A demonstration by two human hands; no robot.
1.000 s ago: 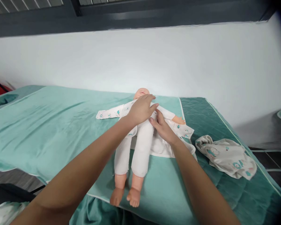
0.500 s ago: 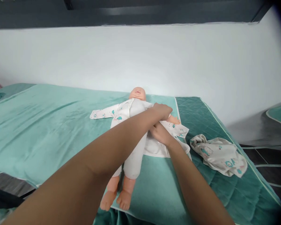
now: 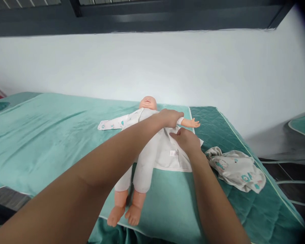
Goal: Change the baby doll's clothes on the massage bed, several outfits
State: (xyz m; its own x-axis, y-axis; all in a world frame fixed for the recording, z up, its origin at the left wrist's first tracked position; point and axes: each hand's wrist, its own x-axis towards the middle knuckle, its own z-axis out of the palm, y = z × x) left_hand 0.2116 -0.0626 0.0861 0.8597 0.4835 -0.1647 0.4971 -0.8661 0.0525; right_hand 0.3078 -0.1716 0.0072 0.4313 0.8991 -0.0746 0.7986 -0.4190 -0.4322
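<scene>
A baby doll (image 3: 147, 149) lies on its back, its head by the wall and its bare feet toward me. One of its arms is inside a printed sleeve (image 3: 114, 122) on the left; the other arm (image 3: 189, 122) sticks out bare-handed to the right. My left hand (image 3: 170, 118) reaches across the doll's chest, closed around that right-side arm near the white cuff. Just below, my right hand (image 3: 188, 139) pinches the doll's white printed shirt (image 3: 174, 157), whose open side is spread beside the body with a small label showing. My hands hide part of the shirt.
A crumpled printed baby garment (image 3: 239, 169) lies on the dark green quilted cover (image 3: 259, 200) to the right. A light green sheet (image 3: 53, 135) covers the left of the bed. Behind is a white wall (image 3: 91, 67), with a dark beam (image 3: 142, 17) overhead.
My right hand has moved slightly up and right, drawing on the shirt, so its inner side and label now show. The doll's forearm reaches further out to the right.
</scene>
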